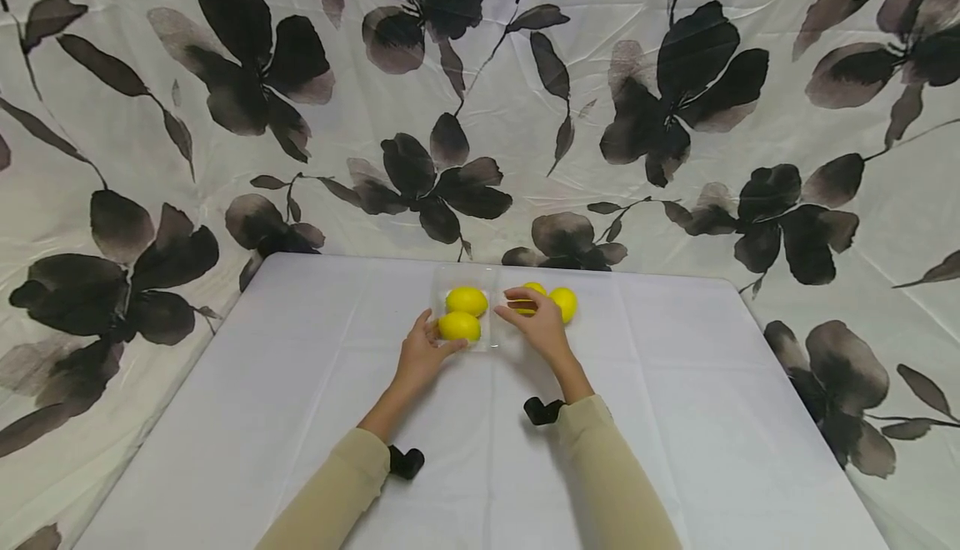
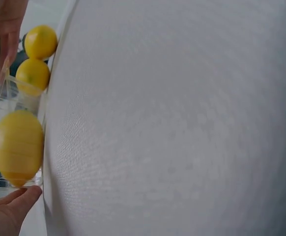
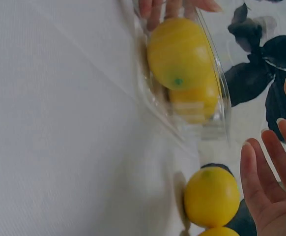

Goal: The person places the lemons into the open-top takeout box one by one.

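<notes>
White-clothed table [image 1: 262, 417], tan sleeves [image 1: 330, 483] nearest. Gripping near-left corner of clear plastic container [image 1: 489, 329] with left hand [image 1: 422, 354], presumably to steady it. Inside, two lemons [image 1: 460, 326] laid crosswise, one behind the other, probably for fit. Nothing in right hand [image 1: 542, 325], fingers apart, just right of container, near two loose lemons [image 1: 563, 305], likely left within reach. Glossy, smooth yellow ovals; green spot [image 3: 179, 81] on one boxed end. Floral drape [image 1: 442, 175] behind.

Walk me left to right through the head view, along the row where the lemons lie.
Left hand → clear plastic container with two lemons in it → right hand → rightmost lemon, partly hidden by that hand.
</notes>
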A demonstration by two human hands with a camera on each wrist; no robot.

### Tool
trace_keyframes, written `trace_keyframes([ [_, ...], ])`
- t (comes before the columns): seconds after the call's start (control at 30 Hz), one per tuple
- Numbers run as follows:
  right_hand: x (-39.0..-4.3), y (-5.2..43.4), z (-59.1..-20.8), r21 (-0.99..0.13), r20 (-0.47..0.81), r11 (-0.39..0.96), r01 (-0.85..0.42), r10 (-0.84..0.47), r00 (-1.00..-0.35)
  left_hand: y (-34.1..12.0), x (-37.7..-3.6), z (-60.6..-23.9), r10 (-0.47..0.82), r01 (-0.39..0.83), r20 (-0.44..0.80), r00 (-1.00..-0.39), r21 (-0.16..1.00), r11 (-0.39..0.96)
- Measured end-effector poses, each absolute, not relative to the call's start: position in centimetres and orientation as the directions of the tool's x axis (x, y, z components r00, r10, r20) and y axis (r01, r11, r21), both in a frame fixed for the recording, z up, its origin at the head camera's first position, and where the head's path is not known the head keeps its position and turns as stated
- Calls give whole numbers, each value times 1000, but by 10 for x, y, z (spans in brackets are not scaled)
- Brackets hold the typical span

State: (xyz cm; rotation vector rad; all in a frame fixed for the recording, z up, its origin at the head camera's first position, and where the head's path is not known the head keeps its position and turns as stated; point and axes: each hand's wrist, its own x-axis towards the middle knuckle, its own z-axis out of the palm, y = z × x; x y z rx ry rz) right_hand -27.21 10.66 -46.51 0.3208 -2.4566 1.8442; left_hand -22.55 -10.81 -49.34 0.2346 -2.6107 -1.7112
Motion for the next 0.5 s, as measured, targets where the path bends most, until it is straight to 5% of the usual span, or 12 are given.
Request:
trace_keyframes([
  [0.5,-282,147,-463,-924,213,314,-220,-58,-975,-106,-224,-491,-139,-114,-61,-988,904,411],
])
